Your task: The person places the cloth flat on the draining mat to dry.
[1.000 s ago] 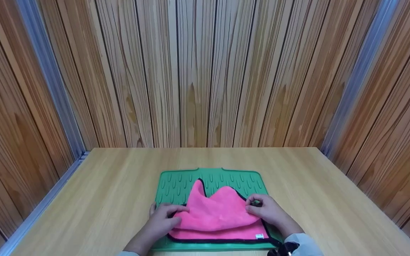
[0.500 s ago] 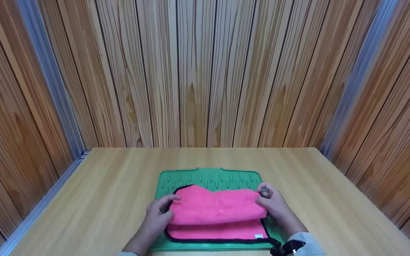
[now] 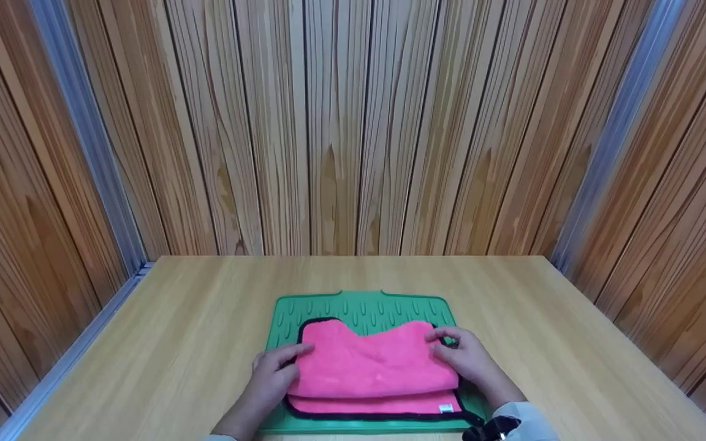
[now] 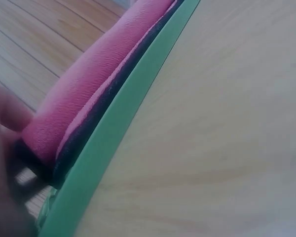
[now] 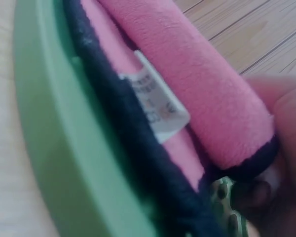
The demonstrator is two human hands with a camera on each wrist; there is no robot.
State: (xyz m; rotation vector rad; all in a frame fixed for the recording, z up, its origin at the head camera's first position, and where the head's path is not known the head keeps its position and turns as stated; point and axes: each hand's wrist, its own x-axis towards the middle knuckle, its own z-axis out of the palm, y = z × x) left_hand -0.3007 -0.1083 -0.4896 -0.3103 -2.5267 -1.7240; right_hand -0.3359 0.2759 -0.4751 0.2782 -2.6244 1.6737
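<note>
A pink cloth (image 3: 377,367) with black edging lies folded over itself on a green mat (image 3: 365,303). Its upper layer has a rounded front fold, with a strip of the lower layer showing in front. A white label (image 5: 160,103) sticks out near the right end of that strip. My left hand (image 3: 270,373) holds the cloth's left edge, index finger on top and thumb by the side. At the right edge, my right hand (image 3: 466,355) holds the folded end between fingers and thumb. In the right wrist view, the fold's end sits against the fingers.
The mat has raised oblong bumps and lies on a wooden table (image 3: 206,306) near its front edge. Wood-panelled walls (image 3: 341,122) close off the back and sides, with metal posts at the corners. A black band (image 3: 491,429) is around the right wrist.
The upper layer has been spread flatter and wider, its raised left peak laid down. My right hand moved outward, then back inward slightly. The front fold has come down toward the front edge.
</note>
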